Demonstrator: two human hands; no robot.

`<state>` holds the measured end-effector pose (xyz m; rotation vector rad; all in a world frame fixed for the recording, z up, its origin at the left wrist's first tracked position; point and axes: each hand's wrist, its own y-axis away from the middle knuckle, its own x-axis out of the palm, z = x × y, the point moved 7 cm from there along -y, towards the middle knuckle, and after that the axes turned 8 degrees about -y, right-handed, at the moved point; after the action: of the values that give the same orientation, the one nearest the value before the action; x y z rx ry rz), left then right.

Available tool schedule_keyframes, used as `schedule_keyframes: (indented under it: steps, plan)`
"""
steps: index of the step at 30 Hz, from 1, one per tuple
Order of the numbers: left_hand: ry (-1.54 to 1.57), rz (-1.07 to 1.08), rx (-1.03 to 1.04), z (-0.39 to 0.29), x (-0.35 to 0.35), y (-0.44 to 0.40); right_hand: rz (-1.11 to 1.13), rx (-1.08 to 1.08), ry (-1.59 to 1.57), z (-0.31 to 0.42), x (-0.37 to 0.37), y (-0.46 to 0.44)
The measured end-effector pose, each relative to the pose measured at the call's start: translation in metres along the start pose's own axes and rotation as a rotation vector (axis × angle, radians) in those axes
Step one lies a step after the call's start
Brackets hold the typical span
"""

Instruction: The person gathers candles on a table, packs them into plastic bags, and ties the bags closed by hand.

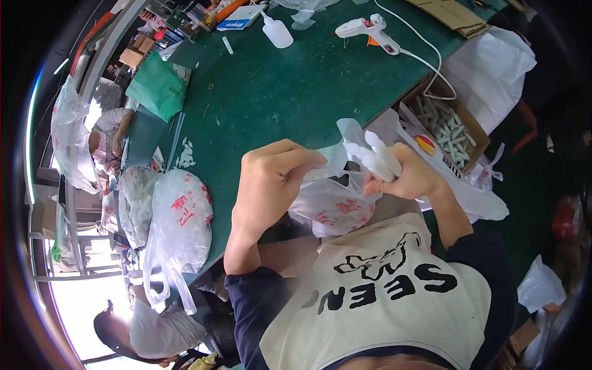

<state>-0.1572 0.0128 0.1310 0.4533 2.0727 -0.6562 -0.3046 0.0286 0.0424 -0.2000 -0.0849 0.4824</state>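
My left hand is closed, its thumb and fingertips pinching the edge of a thin clear plastic bag. Opposite it, my right hand is wrapped round several white tube-shaped pieces, whose rounded ends point up and left. Just below and between both hands hangs a whitish plastic bag with red print, near my shirt. What that bag holds cannot be made out.
A glue gun with a white cable and a white squeeze bottle lie on the green table. A carton of white pieces stands right. Filled bags and a green bag are left. Other people sit at left.
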Motion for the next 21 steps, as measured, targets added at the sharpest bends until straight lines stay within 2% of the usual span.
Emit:
schedule_keyframes:
  steps: [3, 4, 5, 6, 7, 8, 10, 12, 17, 21]
  plan:
    - [-0.035, 0.0, 0.013, 0.008, -0.001, -0.003, 0.005, -0.024, 0.048, 0.0, -0.001, 0.0]
    - [-0.157, -0.141, 0.027, 0.012, -0.013, -0.003, 0.033, -0.014, 0.091, -0.002, -0.003, 0.002]
    - [-0.246, -0.372, -0.109, 0.023, -0.037, -0.002, 0.061, -0.003, 0.13, -0.004, -0.006, 0.007]
    - [-0.201, -0.464, -0.249, 0.049, -0.06, 0.001, 0.091, 0.004, 0.171, -0.006, -0.007, 0.01]
    - [-0.06, -0.51, -0.281, 0.064, -0.072, 0.002, 0.04, 0.046, 0.097, -0.011, -0.009, 0.01]
    - [0.01, -0.521, -0.218, 0.064, -0.074, 0.0, -0.018, 0.082, 0.027, -0.019, -0.01, 0.009]
    - [0.005, -0.351, -0.289, 0.062, -0.057, -0.005, -0.079, 0.11, -0.085, -0.024, -0.007, 0.009]
    - [0.165, -0.175, -0.303, 0.069, -0.032, -0.016, -0.071, 0.074, -0.149, -0.02, -0.006, 0.0]
    - [0.305, -0.031, -0.408, 0.1, -0.007, -0.028, -0.065, 0.147, -0.125, -0.025, -0.009, 0.005]
    - [0.53, -0.044, -0.442, 0.119, 0.004, -0.066, -0.102, 0.166, -0.188, -0.044, -0.014, 0.009]
